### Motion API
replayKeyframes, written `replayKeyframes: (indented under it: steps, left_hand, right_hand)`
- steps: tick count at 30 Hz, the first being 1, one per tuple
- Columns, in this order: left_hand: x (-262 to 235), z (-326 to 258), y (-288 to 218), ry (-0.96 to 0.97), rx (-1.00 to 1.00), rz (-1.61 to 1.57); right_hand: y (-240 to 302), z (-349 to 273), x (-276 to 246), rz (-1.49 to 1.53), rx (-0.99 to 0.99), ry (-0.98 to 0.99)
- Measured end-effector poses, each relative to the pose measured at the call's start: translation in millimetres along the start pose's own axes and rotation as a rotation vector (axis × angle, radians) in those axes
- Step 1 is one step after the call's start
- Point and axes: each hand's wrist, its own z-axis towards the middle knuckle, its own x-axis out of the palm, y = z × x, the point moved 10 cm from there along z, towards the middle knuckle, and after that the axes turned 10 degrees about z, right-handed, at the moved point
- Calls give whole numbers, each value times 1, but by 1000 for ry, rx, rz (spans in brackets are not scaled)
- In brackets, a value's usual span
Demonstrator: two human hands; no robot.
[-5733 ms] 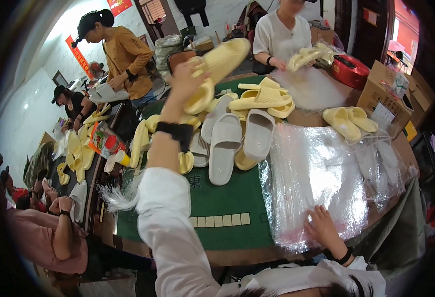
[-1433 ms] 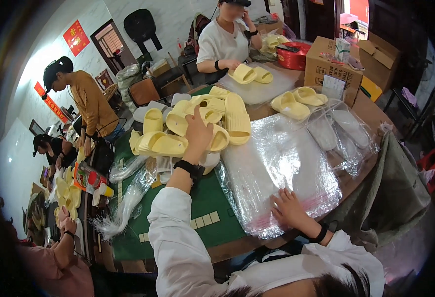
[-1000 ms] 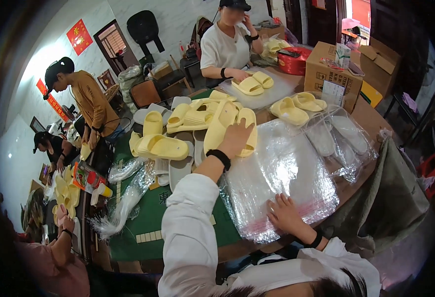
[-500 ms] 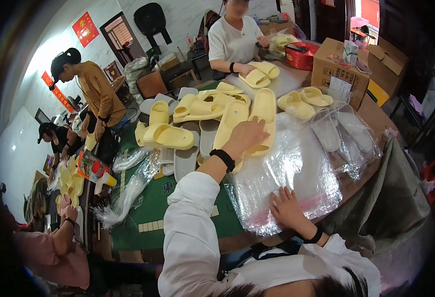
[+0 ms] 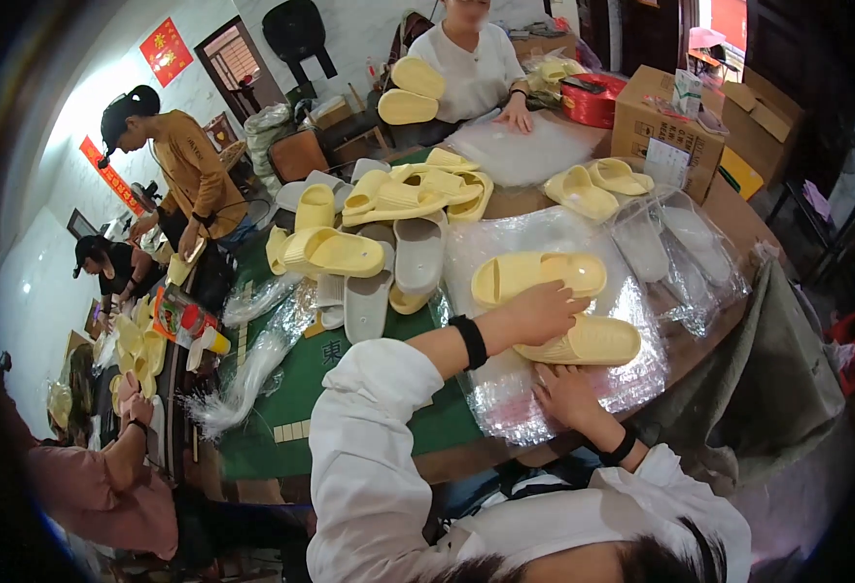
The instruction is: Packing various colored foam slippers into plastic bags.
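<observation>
My left hand (image 5: 542, 313) is closed on a pair of yellow slippers, its fingers between the two. The far slipper (image 5: 510, 280) and the near slipper (image 5: 602, 342) lie sideways above a stack of clear plastic bags (image 5: 476, 389). At the stack's near edge my right hand (image 5: 571, 396) rests with fingers spread, their tips close to the near slipper. Beyond my left hand is a heap of yellow slippers (image 5: 335, 253) and grey slippers (image 5: 418, 255).
Bagged grey slippers (image 5: 641, 257) and a yellow pair (image 5: 583, 199) lie to the right, near a cardboard box (image 5: 665, 136). Across the table a person (image 5: 466, 73) holds up yellow slippers. Clear plastic strands (image 5: 252, 374) lie on the green tabletop at left. More people work further left.
My left hand has brought the yellow pair from the heap toward me, over the bags. My right hand stays near the bags' edge. The person opposite has lifted a yellow pair off their bags.
</observation>
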Motion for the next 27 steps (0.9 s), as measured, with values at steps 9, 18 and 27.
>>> replayKeyframes:
  steps: [9, 18, 27]
  left_hand:
    - [3, -67, -84, 516, -657, -334]
    - [-27, -97, -109, 231, -820, -334]
    - [-19, -83, -113, 84, -768, -392]
  right_hand:
    - [9, -6, -39, -28, -164, -160]
    - [-22, 40, -147, -34, -56, -199]
    - [-85, 85, -100, -293, 22, 121]
